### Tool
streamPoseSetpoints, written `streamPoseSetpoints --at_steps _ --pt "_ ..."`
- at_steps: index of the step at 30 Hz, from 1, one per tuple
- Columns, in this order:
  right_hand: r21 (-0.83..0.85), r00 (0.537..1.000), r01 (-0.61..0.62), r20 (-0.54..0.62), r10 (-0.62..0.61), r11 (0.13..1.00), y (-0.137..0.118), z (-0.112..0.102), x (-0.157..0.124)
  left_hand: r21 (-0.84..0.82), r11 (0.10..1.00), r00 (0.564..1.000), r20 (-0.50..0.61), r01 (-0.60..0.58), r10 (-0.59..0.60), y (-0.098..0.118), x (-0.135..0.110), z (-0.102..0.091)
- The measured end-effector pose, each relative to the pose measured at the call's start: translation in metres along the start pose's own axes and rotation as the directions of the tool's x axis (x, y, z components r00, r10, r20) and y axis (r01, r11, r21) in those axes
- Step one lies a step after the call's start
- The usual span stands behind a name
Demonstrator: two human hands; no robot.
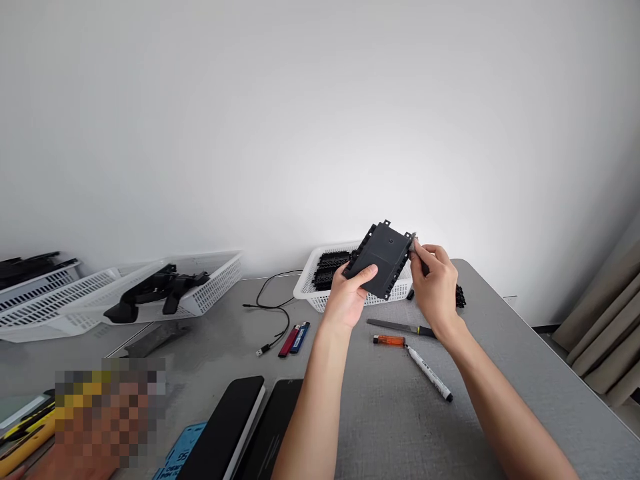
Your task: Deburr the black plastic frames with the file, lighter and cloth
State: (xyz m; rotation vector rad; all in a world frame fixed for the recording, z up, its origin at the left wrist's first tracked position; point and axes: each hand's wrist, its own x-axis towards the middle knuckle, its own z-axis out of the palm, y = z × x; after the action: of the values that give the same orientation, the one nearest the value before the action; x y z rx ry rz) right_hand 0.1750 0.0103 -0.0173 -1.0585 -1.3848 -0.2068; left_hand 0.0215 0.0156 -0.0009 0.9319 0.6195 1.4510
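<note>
My left hand (347,297) grips the lower left side of a dark grey flat plastic panel (381,257), thumb on its face. The panel is tilted in the air, with notched side edges and small tabs with holes at the top. My right hand (436,283) is closed at the panel's upper right corner, pinching a small greyish piece (413,244); its kind is hard to make out. Behind and below the panel stands a white plastic basket (316,301) with black ribbed parts (330,267) in it, partly hidden by the panel and my left hand.
Near my forearms lie a flat file (393,326), orange lighter (390,341), white marker (429,373), and red lighter (289,341) beside a blue one (300,338). A USB cable (287,320) curls leftward. White baskets (220,283) stand left; a pixelated area (105,427) covers the lower left.
</note>
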Motion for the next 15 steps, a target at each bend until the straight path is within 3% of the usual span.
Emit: streamPoseSetpoints --at_steps 4,10,15 --pt "-0.024 0.999 0.032 0.039 -0.031 0.999 -0.008 0.004 -0.007 -0.026 0.998 0.999 0.003 -0.052 0.052 -0.003 0.002 0.003" --pt "0.2 0.953 0.067 0.278 -0.123 0.978 -0.022 0.008 -0.014 -0.125 0.984 0.991 -0.059 -0.13 0.123 0.002 0.007 -0.004" --pt "0.268 0.918 0.085 0.353 -0.18 0.96 -0.021 0.004 -0.015 -0.176 0.978 0.992 -0.081 -0.108 0.095 0.005 0.009 -0.009"
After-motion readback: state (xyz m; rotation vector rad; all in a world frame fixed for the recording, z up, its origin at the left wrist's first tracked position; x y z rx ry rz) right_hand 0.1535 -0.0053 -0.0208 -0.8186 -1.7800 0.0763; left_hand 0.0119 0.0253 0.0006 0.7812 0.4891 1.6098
